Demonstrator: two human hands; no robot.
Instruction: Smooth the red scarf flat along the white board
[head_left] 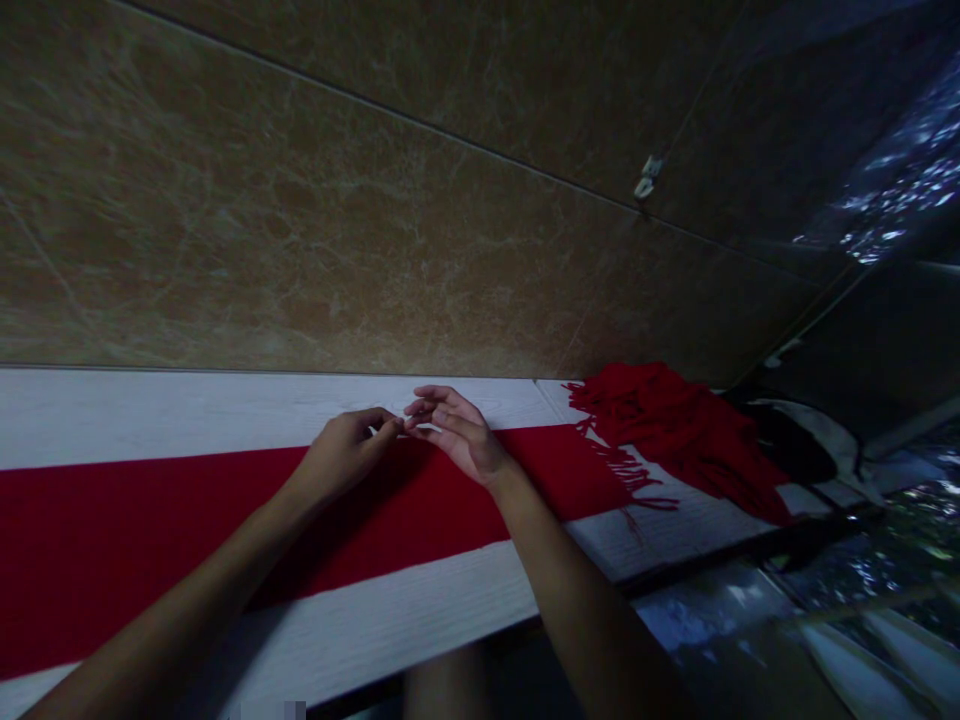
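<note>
A long red fringed scarf lies flat along the white wood-grain tabletop, its fringed end to the right. Above its far edge, my left hand has thumb and forefinger pinched together; whatever they grip, if anything, is too small to make out. Facing it, my right hand has curved fingers spread apart, the fingertips almost meeting those of the left. I see nothing clear in the right hand. Whether either hand touches the cloth cannot be told.
A crumpled heap of red fringed cloth rests at the table's right end. Beyond it is a black and white item, partly hidden. A brown marbled tile wall rises along the far edge. The table's dark front edge runs near my legs.
</note>
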